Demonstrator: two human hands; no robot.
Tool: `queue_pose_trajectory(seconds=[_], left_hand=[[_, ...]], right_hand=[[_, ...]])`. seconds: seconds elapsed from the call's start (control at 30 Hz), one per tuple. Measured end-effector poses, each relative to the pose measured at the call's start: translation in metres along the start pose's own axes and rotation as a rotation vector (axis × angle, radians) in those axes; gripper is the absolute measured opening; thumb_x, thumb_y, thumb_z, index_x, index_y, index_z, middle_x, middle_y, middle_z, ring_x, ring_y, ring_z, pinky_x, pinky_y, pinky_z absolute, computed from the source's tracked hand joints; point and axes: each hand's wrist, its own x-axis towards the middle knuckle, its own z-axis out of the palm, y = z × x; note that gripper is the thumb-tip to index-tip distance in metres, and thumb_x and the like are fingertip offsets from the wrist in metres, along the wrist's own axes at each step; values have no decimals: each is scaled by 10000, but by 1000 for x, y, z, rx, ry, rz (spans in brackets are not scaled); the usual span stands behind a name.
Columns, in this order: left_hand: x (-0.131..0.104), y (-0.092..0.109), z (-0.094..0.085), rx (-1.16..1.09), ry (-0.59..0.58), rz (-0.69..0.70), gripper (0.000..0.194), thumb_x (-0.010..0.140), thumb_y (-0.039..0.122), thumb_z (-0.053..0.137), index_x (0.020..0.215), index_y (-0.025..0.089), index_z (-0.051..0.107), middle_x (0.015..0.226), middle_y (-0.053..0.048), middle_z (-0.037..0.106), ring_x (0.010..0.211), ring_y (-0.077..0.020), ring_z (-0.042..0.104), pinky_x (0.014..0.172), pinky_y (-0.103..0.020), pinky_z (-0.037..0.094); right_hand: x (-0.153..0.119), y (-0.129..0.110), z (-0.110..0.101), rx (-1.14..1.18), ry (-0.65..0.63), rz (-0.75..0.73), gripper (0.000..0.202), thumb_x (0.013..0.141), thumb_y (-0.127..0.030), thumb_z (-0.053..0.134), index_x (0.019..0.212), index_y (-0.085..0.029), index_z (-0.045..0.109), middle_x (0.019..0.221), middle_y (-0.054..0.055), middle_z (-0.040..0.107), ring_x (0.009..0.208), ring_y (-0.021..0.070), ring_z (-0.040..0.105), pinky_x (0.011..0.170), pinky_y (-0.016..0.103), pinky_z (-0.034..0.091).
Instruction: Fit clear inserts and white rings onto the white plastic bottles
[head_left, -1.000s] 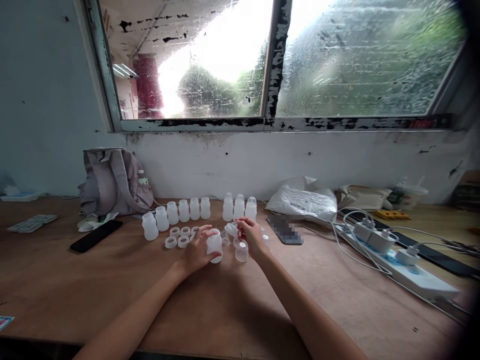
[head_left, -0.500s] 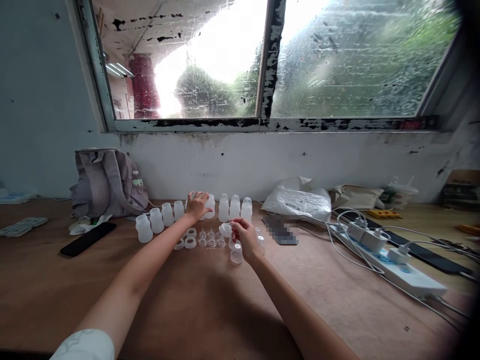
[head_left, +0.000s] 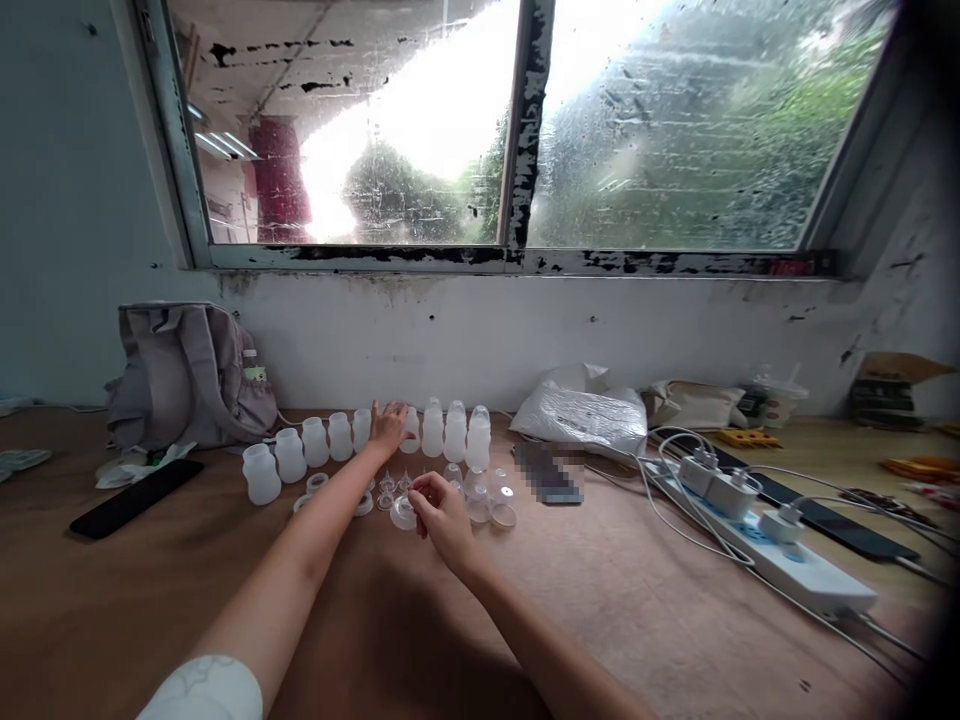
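Note:
My left hand reaches into the row of frosted bottles, fingers spread, its thumb in front of an uncapped bottle. Whether it touches the bottle is unclear. Closer to me, the bent fingers of my right hand pinch a clear round bottle part, partly hidden by the fingers. Clear nipples stand behind it. White collar rings lie partly behind my left forearm. Clear caps stand to the right of my right hand.
Open-necked bottles line the left; capped bottles stand right of my left hand. A phone and a backpack are at left. A silvery bag, a blurred-out phone and a power strip occupy the right.
My right hand has moved left and toward me with the clear part, away from the caps. My left hand stays at the bottle row, fingers still spread. The view has shifted slightly.

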Motion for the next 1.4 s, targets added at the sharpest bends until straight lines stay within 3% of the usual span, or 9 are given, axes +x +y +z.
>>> queue_pose_trajectory(seconds=[0.17, 0.27, 0.37, 0.43, 0.5, 0.67, 0.8, 1.03, 1.4], left_hand=[[-2, 4, -14, 18, 63, 11, 408, 792, 366, 475, 1159, 195, 426, 1302, -139, 380, 1247, -271, 240, 1008, -510, 25], [-21, 6, -34, -31, 171, 47, 339, 861, 338, 337, 1151, 189, 426, 1338, -120, 330, 1238, -249, 264, 1009, -498, 76], [-64, 3, -59, -181, 143, 149, 298, 885, 279, 265, 1108, 200, 446, 1225, -82, 461, 1142, -200, 392, 989, -420, 214], [-100, 1, -74, -313, 65, 171, 293, 885, 293, 262, 1077, 193, 459, 1078, -71, 547, 1014, -180, 485, 911, -356, 330], [-135, 0, -85, -397, -60, 193, 292, 855, 356, 353, 1077, 204, 467, 1041, -58, 560, 975, -188, 504, 876, -338, 365], [-185, -4, -91, -488, -143, 66, 357, 745, 392, 535, 1046, 203, 497, 1028, -70, 570, 954, -224, 523, 831, -353, 416], [-194, -9, -86, -495, -118, 59, 342, 706, 301, 577, 1028, 212, 506, 1012, -53, 585, 943, -219, 530, 830, -356, 421], [-199, -8, -94, -469, -85, 152, 352, 689, 254, 570, 1031, 214, 497, 972, -55, 584, 923, -221, 531, 827, -358, 414], [-197, -9, -95, -484, -42, 169, 276, 719, 311, 565, 973, 205, 537, 905, -29, 605, 874, -189, 527, 785, -310, 437]], right_hand=[[3, 1, -4, -15, 60, -14, 107, 696, -273, 502, 675, -170, 482, 486, -55, 442, 346, 64, 391, 295, 170, 311], [3, 3, -4, -6, 99, -21, 108, 715, -281, 487, 695, -175, 480, 543, -42, 459, 381, 69, 411, 319, 175, 325], [1, 5, -2, 14, 112, -25, 77, 740, -259, 449, 721, -186, 461, 571, -44, 457, 411, 75, 427, 361, 185, 342], [-2, 9, 2, 21, 94, -31, 47, 747, -232, 430, 731, -190, 447, 579, -47, 455, 430, 78, 436, 392, 191, 354], [-5, 15, 9, 22, 51, -36, 29, 747, -206, 417, 729, -191, 434, 574, -48, 454, 443, 82, 440, 417, 196, 362], [-12, 31, 28, -55, -115, -59, 18, 739, -182, 423, 753, -191, 430, 568, -49, 462, 481, 91, 452, 464, 203, 369], [-14, 37, 35, -271, -199, -138, 80, 724, -188, 488, 798, -190, 457, 557, -52, 482, 527, 96, 456, 516, 200, 363], [-15, 41, 33, -477, -365, -298, 134, 677, -125, 494, 790, -188, 461, 611, -44, 486, 539, 85, 442, 513, 184, 334], [-12, 49, 37, -561, -407, -284, 155, 653, -75, 445, 763, -183, 431, 586, -49, 466, 527, 84, 426, 510, 182, 319]])
